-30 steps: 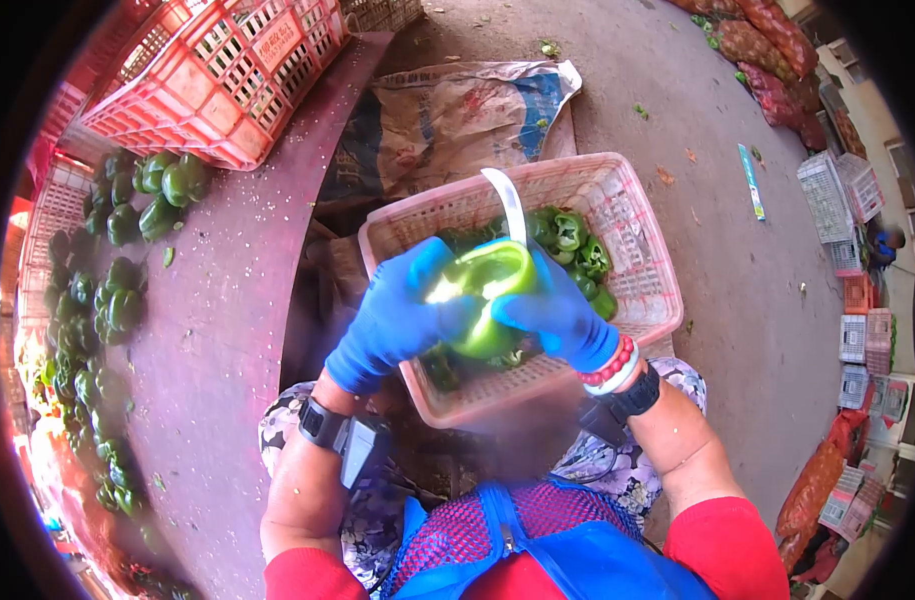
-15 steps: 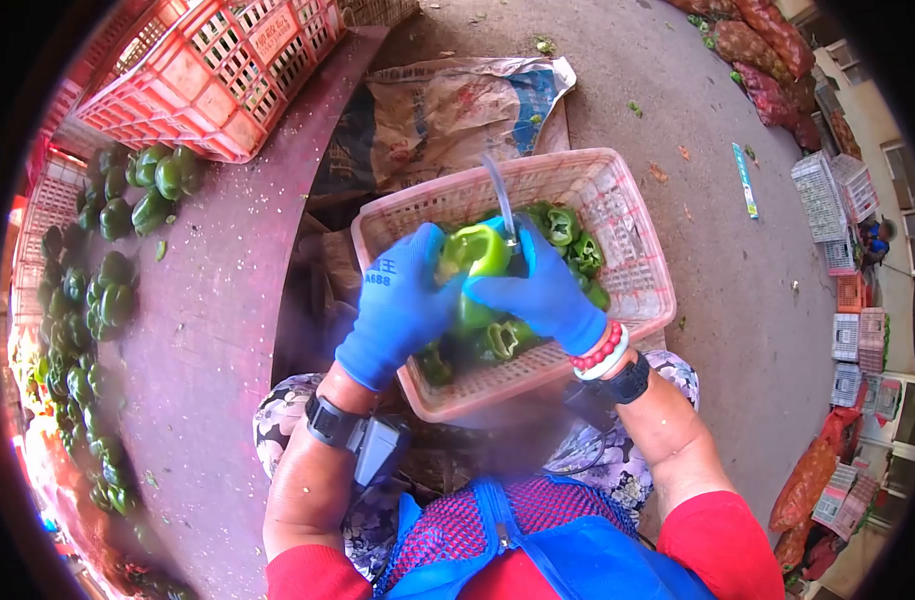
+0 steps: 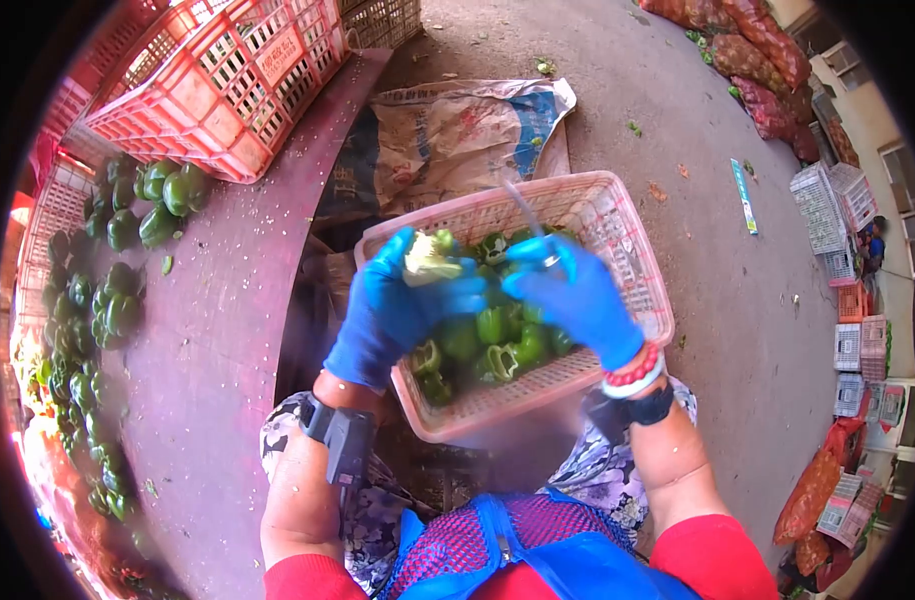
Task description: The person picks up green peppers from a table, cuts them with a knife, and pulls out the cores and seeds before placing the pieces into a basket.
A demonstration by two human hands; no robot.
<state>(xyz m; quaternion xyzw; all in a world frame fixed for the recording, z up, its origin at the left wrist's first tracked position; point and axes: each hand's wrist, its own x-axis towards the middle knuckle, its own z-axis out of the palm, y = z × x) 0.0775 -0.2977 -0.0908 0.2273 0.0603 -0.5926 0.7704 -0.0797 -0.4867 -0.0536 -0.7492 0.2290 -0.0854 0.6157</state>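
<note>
Blue gloves cover both hands above a pink plastic crate (image 3: pixel 632 265). My left hand (image 3: pixel 387 310) is closed on a pepper core (image 3: pixel 429 258), pale and seedy with some green at its top. In my right hand (image 3: pixel 582 300) is a knife (image 3: pixel 524 208), its thin blade pointing up and away; the fingers are somewhat blurred. Cut green bell peppers (image 3: pixel 502 362) lie in the crate under both hands, several showing hollow insides. The hands are close together but apart.
To the left, whole green bell peppers (image 3: pixel 117 310) lie along a low pinkish platform (image 3: pixel 212 300), with a red crate (image 3: pixel 222 100) at its far end. A crumpled sack (image 3: pixel 442 140) lies beyond the pink crate. Filled mesh sacks (image 3: pixel 757 60) and stacked crates (image 3: pixel 822 210) line the right.
The hollow green pepper between my hands is gone from them. My left hand now holds the pale core. My right hand has moved right and nearer with the knife, uncovering more cut peppers.
</note>
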